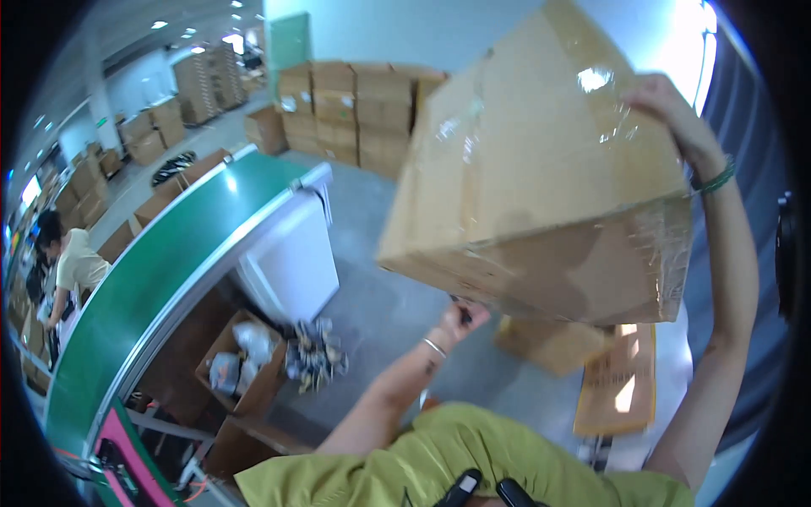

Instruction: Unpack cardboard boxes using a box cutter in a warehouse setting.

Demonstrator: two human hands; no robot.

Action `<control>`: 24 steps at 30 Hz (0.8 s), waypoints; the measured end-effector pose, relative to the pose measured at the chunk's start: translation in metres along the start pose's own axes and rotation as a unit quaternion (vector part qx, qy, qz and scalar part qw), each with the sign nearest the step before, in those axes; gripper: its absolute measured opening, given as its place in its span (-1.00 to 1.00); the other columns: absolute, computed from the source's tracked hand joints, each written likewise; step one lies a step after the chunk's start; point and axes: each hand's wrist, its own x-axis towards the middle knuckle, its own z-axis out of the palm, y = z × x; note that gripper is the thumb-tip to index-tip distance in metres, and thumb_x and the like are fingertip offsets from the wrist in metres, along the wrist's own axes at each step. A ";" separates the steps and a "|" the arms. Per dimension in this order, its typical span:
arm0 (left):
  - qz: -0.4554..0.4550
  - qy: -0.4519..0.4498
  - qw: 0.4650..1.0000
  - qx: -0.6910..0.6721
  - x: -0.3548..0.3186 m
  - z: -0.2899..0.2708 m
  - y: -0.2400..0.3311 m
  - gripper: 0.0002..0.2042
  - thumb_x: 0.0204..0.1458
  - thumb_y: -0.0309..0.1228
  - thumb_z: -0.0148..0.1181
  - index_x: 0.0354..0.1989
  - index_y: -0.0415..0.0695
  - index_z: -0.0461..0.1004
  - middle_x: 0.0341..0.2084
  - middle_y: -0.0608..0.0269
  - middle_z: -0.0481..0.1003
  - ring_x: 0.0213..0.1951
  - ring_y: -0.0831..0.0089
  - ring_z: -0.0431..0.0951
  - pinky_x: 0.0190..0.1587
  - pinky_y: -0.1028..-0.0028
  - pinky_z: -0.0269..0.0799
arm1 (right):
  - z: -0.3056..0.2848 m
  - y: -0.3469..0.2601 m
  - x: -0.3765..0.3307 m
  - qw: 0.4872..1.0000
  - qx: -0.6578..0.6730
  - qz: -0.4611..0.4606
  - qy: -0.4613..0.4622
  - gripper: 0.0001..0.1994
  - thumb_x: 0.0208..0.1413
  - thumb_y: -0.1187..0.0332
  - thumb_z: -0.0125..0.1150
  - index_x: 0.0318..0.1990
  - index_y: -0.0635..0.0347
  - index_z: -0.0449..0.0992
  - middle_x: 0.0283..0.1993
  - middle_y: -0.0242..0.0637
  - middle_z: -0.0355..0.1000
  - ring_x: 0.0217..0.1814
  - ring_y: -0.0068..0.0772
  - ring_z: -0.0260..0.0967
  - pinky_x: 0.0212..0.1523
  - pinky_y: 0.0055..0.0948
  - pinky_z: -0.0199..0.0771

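Note:
A large cardboard box (541,160) with clear tape along its seams is tilted in front of me, raised off the floor. My right hand (659,97) is closed on its upper right edge, with the arm reaching up along the box's right side. Just below the box's lower edge is my left hand (463,319), its fingers curled around something small and dark that I cannot make out. Whether this hand also touches the box is unclear.
A curved green conveyor (194,228) runs along the left. Under it stands an open carton (241,363) of plastic-wrapped items, beside a dark heap (314,355). Stacked cartons (338,110) line the back. A flat cardboard piece (621,380) lies right. Another person (76,262) works far left.

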 end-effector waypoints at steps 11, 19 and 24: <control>0.164 0.235 0.955 -0.082 -0.135 -0.096 -0.004 -0.69 0.08 -0.42 -0.25 -0.25 -0.48 0.33 -0.63 0.31 0.27 -0.71 0.73 0.03 -0.76 0.77 -0.05 | 0.289 0.413 0.161 0.961 -0.224 -0.158 0.031 -0.58 -0.03 0.32 0.00 -0.01 0.37 0.25 -0.02 0.09 0.24 0.03 0.02 0.18 0.05 -0.18 0.19; 0.759 0.304 0.551 -0.166 -0.366 -0.033 -0.164 -0.84 -0.01 -0.44 -0.09 -0.41 -0.29 0.36 -0.49 0.13 0.44 -0.68 0.68 0.19 -0.71 0.72 0.06 | 0.507 0.214 -0.301 0.573 0.312 -0.157 -0.742 -0.65 -0.04 0.18 0.06 -0.11 0.14 0.41 -0.14 -0.15 0.40 -0.09 -0.27 0.36 -0.06 -0.38 0.31; 0.820 0.278 0.476 -0.153 -0.412 -0.068 -0.362 -0.71 0.12 -0.23 -0.22 -0.20 -0.14 0.35 -0.34 0.23 0.47 -0.43 0.57 0.42 -0.40 0.56 0.35 | 0.520 0.032 -0.406 0.409 0.138 -0.611 -0.664 -0.70 -0.10 0.31 0.03 -0.17 0.20 0.41 -0.16 -0.08 0.39 -0.12 -0.13 0.36 -0.12 -0.27 0.35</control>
